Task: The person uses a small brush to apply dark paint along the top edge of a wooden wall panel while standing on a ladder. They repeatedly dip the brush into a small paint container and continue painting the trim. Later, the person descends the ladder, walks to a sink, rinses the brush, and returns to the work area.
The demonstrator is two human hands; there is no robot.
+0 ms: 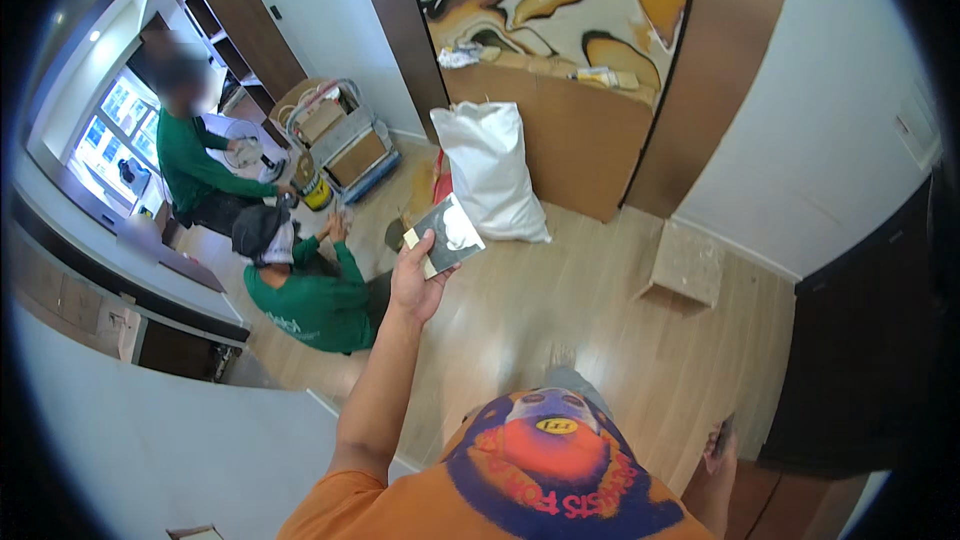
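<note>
My left hand (418,285) is raised in front of me and grips a flat square piece (446,236), grey and white on its face with a pale cream edge, by its lower corner. My right hand (716,452) hangs low at my side at the lower right, closed around a dark narrow object (726,430) that is mostly hidden and too small to identify. My orange shirt with a printed graphic (545,480) fills the lower middle of the view.
Two people in green shirts work at the left, one crouched on the wood floor (305,295), one behind (195,165). A white sack (490,172), a leaning brown board (580,135), a pale block (686,265), a loaded cart (345,140), a yellow bucket (317,190) and a dark cabinet (860,340) surround me.
</note>
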